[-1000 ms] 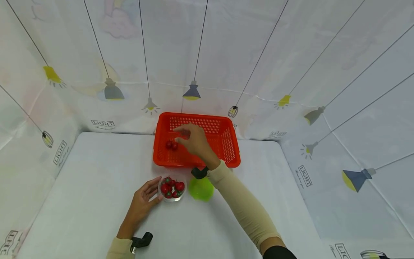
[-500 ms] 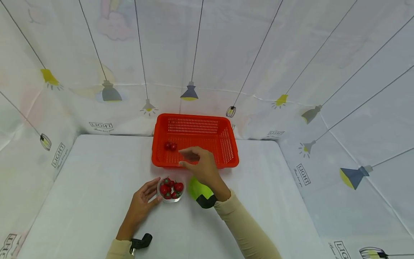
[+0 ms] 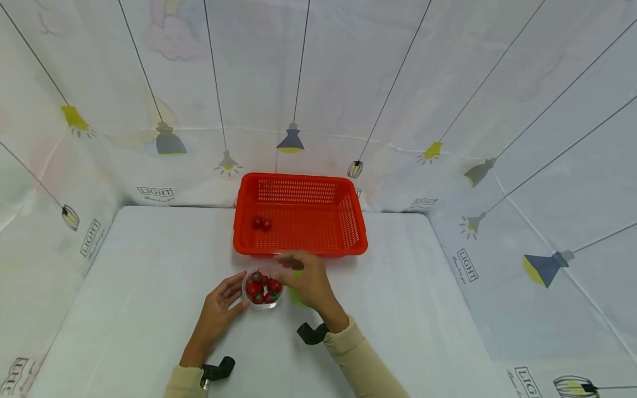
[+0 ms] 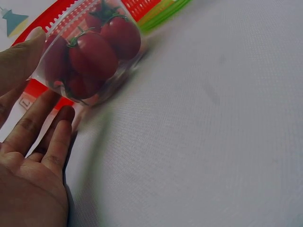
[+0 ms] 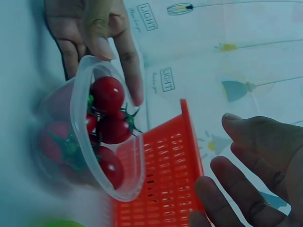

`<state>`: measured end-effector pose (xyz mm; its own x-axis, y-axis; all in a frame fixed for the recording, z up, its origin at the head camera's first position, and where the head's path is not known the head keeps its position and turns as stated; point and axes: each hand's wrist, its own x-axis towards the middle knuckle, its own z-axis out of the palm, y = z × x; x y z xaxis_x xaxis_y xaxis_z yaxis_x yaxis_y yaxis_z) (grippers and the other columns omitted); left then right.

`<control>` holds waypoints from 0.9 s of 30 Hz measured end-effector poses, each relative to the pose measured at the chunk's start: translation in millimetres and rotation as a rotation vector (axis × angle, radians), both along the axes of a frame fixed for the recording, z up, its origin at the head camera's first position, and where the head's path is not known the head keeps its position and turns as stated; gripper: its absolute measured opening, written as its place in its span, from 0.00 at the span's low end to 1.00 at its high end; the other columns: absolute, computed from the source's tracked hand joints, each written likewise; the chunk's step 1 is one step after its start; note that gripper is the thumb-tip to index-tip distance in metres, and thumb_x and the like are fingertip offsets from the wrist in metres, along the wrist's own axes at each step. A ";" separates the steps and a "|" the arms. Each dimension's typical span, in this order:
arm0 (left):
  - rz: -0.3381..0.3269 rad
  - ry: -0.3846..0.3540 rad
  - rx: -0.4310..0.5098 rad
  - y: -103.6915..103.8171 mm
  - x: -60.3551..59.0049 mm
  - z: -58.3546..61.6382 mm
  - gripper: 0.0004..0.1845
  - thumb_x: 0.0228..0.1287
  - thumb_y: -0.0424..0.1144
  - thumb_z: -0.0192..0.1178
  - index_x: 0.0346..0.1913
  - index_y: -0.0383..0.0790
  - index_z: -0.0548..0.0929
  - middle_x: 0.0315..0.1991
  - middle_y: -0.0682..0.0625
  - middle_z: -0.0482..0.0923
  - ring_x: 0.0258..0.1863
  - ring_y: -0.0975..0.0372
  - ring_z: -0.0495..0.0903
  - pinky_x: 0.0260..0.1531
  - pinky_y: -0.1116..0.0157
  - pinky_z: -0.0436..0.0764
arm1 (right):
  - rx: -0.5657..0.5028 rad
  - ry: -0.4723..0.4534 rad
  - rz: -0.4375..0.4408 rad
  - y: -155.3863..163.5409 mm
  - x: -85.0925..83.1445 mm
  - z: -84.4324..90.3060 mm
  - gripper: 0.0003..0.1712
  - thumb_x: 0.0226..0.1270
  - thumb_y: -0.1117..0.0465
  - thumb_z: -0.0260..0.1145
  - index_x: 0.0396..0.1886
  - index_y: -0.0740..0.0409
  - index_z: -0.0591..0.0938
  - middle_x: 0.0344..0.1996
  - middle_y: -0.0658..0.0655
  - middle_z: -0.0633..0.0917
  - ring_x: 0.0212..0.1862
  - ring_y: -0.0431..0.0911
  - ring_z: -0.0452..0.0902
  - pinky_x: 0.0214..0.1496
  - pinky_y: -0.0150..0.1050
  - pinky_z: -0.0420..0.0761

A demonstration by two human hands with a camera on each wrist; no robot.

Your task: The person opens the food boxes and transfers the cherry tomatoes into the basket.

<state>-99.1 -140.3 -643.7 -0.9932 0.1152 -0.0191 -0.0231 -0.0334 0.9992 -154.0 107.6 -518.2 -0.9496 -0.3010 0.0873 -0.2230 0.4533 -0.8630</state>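
A clear plastic container (image 3: 265, 306) of small red tomatoes (image 3: 253, 289) with green stems stands on the white table. My left hand (image 3: 221, 307) holds its left side between thumb and fingers. Its thumb (image 4: 28, 54) lies at the rim in the left wrist view. Just right of the container, my right hand (image 3: 308, 279) hovers with fingers apart and bent, nothing between them. In the right wrist view this hand's fingers (image 5: 234, 177) are spread near a red plastic basket (image 5: 156, 170). Two more tomatoes (image 3: 266, 224) lie in the basket, on its left side.
The red basket stands against the back wall, behind the container. Beneath my right hand a bright green thing (image 3: 294, 296) is mostly hidden. Fabric walls (image 3: 318, 83) printed with lamps enclose the white table (image 3: 164, 265) at the back and sides.
My right hand has come back from over the basket toward the container, now covering most of the green thing. The left hand and the container have stayed put; two tomatoes still lie in the basket.
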 end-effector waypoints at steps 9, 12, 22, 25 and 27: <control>0.005 0.003 0.000 -0.1 -0.5 -2.0 0.37 0.68 0.33 0.73 0.78 0.49 0.71 0.76 0.44 0.73 0.71 0.72 0.74 0.71 0.75 0.75 | 0.035 0.033 -0.003 -12.9 0.0 -24.9 0.20 0.64 0.57 0.81 0.55 0.49 0.90 0.51 0.51 0.92 0.54 0.48 0.87 0.62 0.57 0.87; 0.003 0.010 -0.001 -0.4 -0.6 -2.1 0.37 0.69 0.33 0.72 0.78 0.48 0.71 0.76 0.43 0.73 0.71 0.71 0.75 0.71 0.75 0.75 | 0.043 0.013 0.006 -19.3 1.0 -33.2 0.21 0.64 0.57 0.81 0.56 0.49 0.90 0.52 0.53 0.92 0.55 0.50 0.88 0.62 0.56 0.88; -0.001 0.008 0.002 -0.3 -0.7 -3.5 0.37 0.69 0.34 0.73 0.78 0.49 0.71 0.77 0.44 0.72 0.71 0.71 0.75 0.71 0.74 0.75 | 0.127 -0.020 0.016 -39.4 -0.2 -46.6 0.23 0.65 0.62 0.80 0.60 0.51 0.89 0.55 0.56 0.91 0.57 0.53 0.88 0.59 0.49 0.91; -0.002 0.014 -0.001 -0.4 -0.9 -4.1 0.37 0.69 0.34 0.72 0.78 0.49 0.71 0.77 0.44 0.72 0.72 0.70 0.75 0.71 0.74 0.75 | 0.182 0.005 0.012 -43.6 0.2 -48.1 0.22 0.65 0.61 0.80 0.59 0.50 0.89 0.54 0.54 0.91 0.56 0.50 0.89 0.57 0.42 0.91; -0.002 0.017 -0.001 -0.6 -1.3 -4.4 0.37 0.69 0.34 0.72 0.78 0.49 0.71 0.77 0.44 0.72 0.72 0.70 0.75 0.72 0.74 0.75 | 0.203 0.024 0.012 -46.0 0.6 -48.5 0.21 0.65 0.61 0.80 0.58 0.51 0.89 0.53 0.53 0.92 0.54 0.48 0.89 0.55 0.38 0.91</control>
<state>-100.4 -140.9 -648.1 -0.9931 0.1174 -0.0021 -0.0059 -0.0322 0.9995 -153.4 61.6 -566.7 -0.9442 -0.3262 0.0459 -0.2487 0.6147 -0.7485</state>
